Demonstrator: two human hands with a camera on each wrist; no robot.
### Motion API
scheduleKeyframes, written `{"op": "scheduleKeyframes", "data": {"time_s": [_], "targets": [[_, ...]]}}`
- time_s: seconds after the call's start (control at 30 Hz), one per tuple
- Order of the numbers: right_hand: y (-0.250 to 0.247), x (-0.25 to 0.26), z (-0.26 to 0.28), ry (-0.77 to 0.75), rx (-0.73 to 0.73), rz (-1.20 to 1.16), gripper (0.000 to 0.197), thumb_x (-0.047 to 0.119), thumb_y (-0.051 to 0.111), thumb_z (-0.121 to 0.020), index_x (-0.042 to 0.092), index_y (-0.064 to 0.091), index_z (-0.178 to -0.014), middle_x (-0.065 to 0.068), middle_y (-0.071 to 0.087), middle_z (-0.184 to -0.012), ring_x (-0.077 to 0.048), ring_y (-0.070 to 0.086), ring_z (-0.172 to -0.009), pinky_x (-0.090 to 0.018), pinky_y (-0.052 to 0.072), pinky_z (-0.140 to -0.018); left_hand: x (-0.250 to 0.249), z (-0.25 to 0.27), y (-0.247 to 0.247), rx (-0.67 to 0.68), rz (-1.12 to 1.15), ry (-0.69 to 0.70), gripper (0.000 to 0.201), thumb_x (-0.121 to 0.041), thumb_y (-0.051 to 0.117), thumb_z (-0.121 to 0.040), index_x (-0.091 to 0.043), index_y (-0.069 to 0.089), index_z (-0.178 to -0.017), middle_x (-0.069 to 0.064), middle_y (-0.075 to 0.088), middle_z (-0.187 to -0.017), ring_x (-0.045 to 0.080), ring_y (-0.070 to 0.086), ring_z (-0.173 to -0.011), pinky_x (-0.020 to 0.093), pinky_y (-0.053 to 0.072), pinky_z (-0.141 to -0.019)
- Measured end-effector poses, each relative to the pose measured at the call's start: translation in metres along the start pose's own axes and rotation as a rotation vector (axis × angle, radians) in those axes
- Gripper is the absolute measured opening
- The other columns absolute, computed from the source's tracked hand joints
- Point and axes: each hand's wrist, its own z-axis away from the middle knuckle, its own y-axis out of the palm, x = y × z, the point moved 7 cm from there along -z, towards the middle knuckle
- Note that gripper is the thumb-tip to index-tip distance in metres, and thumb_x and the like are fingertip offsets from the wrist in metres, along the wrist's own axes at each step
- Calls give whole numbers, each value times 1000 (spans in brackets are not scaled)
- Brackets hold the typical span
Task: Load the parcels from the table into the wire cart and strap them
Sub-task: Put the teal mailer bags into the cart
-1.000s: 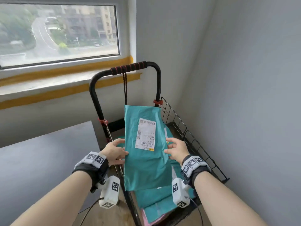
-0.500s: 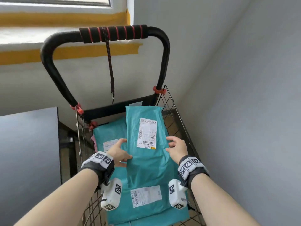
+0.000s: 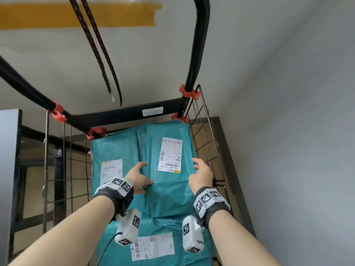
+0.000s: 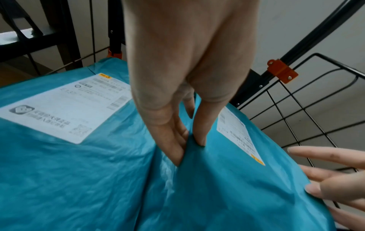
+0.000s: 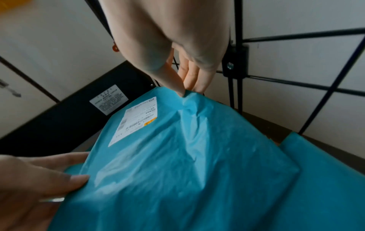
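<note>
The top parcel (image 3: pixel 169 181), a teal mailer with a white label (image 3: pixel 170 155), is lying inside the cart (image 3: pixel 208 143), against the cart's right wire wall and with its far end close under the black crossbar (image 3: pixel 126 114). It is resting on other teal parcels in the cart: 1 parcel (image 3: pixel 113 150) to its left, with its own label facing up, and 1 (image 3: pixel 153 244) nearer the person, label also up.

The left hand (image 3: pixel 138 178) is gripping the top parcel's left edge; in the left wrist view its fingers (image 4: pixel 173 140) are tucking under the film while the thumb is pressing on top, so the fingers are grasping the parcel. The right hand (image 3: pixel 200 175) is at the parcel's right edge, beside the cart's wire wall; in the right wrist view its thumb and fingers (image 5: pixel 177 84) are pinching a puckered bit of the teal film, so these fingers too are grasping the parcel.

2 dark straps (image 3: pixel 101 50) are hanging loose from above the cart, their ends dangling just over the crossbar and apart from the parcels. Orange clips (image 3: pixel 189 92) are joining the black handle tubes (image 3: pixel 197 43) to the cart. A grey desk (image 3: pixel 9 160) is standing left of the cart.
</note>
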Motion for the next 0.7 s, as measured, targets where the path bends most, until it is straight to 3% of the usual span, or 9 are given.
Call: {"op": "scheduleKeyframes", "data": {"time_s": [0.17, 0.23, 0.37, 0.47, 0.63, 0.7], "targets": [[9, -7, 6, 11, 112, 148, 55, -4, 49, -86, 15, 45, -138, -9, 42, -142, -24, 45, -127, -27, 37, -102, 16, 7, 3, -34, -124, -5, 69, 4, 64, -82, -19, 34, -140, 9, 52, -91, 31, 57, -92, 47, 54, -82], [12, -6, 13, 9, 153, 190, 56, 0, 51, -88, 15, 41, -141, -8, 32, -150, -23, 41, -132, -26, 34, -105, 19, 16, -1, -52, -217, 39, 65, 2, 64, -83, -14, 35, -140, 12, 55, -98, 29, 56, -88, 43, 53, -81], [8, 9, 36, -66, 161, 365, 53, 8, 48, -90, 19, 40, -141, -6, 24, -153, -25, 43, -130, -31, 42, -98, 22, 44, -16, -111, -366, 113, 54, -7, 61, -86, -9, 42, -136, 17, 58, -118, 31, 60, -91, 33, 52, -75], [6, 30, 60, -146, 169, 488, 50, 14, 48, -92, 19, 39, -141, -7, 27, -151, -26, 26, -141, -37, 38, -107, 21, 76, -32, -142, -468, 176, 43, -14, 57, -91, -10, 46, -132, 14, 59, -120, 28, 59, -84, 25, 46, -65], [17, 80, 124, -299, 217, 606, 46, 24, 47, -94, 16, 42, -139, -7, 41, -143, -25, 40, -131, -37, 37, -106, 30, 145, -82, -231, -613, 301, 38, -23, 50, -93, -15, 47, -130, 10, 57, -128, 25, 57, -113, 27, 43, -92], [27, 104, 160, -370, 218, 647, 43, 26, 46, -95, 16, 45, -137, -8, 42, -142, -26, 40, -131, -38, 37, -105, 40, 179, -113, -311, -664, 337, 38, -25, 48, -93, -16, 48, -130, 9, 57, -129, 25, 55, -117, 28, 43, -94]]}}
